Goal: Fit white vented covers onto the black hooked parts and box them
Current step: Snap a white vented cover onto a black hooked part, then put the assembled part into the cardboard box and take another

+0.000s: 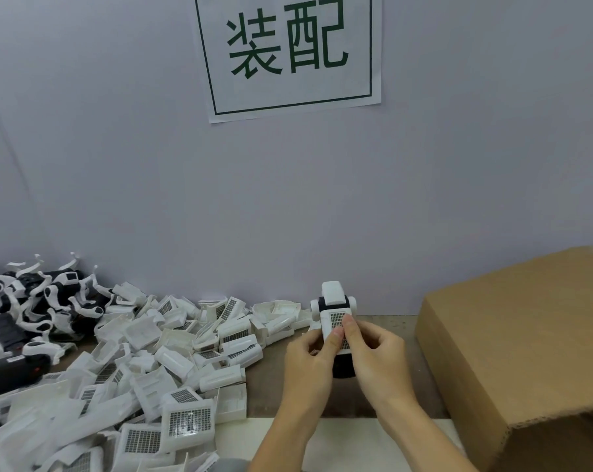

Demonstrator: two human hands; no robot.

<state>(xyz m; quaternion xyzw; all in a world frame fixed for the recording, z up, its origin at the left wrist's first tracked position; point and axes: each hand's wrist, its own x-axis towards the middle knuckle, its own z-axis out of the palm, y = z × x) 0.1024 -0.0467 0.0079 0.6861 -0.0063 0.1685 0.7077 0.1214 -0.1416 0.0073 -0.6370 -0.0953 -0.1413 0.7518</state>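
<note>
Both thumbs press the white vented cover [336,330] onto the black hooked part [343,367]. Left hand [310,357] and right hand [378,354] are curled round the pair, held above the table [274,376] at frame centre-bottom. Loose cover pile [145,376] at 9 o'clock. Black part heap [22,321] at 10. Cardboard box [527,342] at 3. Wall sign [288,52] at 12.

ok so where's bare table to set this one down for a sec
Bare brown table lies between the pile of white vented covers and the left hand. A narrower strip runs between the right hand and the cardboard box. Left of the covers it is crowded with black hooked parts.
</note>
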